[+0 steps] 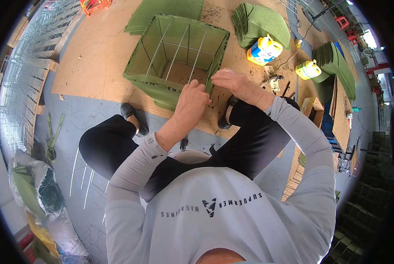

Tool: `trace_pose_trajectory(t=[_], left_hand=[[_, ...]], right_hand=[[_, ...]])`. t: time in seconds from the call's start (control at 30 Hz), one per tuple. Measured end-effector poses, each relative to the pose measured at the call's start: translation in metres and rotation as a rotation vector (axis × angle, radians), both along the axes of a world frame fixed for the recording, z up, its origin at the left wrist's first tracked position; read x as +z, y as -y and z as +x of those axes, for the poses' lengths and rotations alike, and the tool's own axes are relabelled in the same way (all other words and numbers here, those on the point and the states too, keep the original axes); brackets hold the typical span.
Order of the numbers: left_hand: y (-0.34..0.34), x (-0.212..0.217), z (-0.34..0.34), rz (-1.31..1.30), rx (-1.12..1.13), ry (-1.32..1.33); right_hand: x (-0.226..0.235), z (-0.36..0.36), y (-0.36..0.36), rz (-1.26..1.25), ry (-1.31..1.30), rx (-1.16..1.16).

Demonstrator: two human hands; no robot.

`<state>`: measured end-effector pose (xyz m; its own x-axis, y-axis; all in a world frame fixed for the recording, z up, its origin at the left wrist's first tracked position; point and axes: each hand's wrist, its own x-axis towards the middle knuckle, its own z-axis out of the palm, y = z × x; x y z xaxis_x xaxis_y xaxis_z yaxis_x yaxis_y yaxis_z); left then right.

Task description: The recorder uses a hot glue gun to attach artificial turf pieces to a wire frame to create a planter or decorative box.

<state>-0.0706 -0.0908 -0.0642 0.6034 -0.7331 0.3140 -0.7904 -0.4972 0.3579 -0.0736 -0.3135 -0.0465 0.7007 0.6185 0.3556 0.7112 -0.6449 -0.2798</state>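
Note:
A square box (165,90) of green felt over a wire frame stands between my feet, its top facing up. White wire bars cross its opening, and dark specks line the felt rim. My left hand (191,102) is closed at the near rim, fingers curled by the end of a wire bar; whatever is in its fingertips is hidden. At the near right corner, my right hand (237,86) has its fingers bent together against the felt edge. I cannot make out what they pinch.
Stacks of green felt sheets (260,22) lie beyond the box on cardboard (93,66). Two yellow jugs (264,50) (308,69) stand to the right. Wire grids (29,88) are piled at left, above a plastic sack (51,193). Loose white wires (88,189) lie on the grey floor.

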Motion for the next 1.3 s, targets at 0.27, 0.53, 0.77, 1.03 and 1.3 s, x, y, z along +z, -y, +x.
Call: trace_pose_trajectory(t=[0.27, 0.53, 0.77, 1.03, 1.3], left_hand=[[-0.001, -0.001, -0.001, 0.026, 0.003, 0.018], [0.000, -0.006, 0.018, 0.106, -0.067, -0.001], [-0.037, 0.026, 0.036, -0.297, -0.063, -0.002], [-0.044, 0.007, 0.013, -0.065, -0.209, 0.161], [-0.036, 0.006, 0.029, -0.016, -0.301, 0.166]], right_hand=[[0.009, 0.028, -0.021, -0.561, 0.045, 0.338], [0.016, 0.044, -0.027, -0.598, -0.011, 0.418], [0.027, -0.017, -0.024, -0.036, 0.104, 0.019], [-0.004, -0.045, -0.067, -0.049, 0.161, -0.151], [-0.011, -0.036, -0.072, -0.146, 0.098, -0.188]])
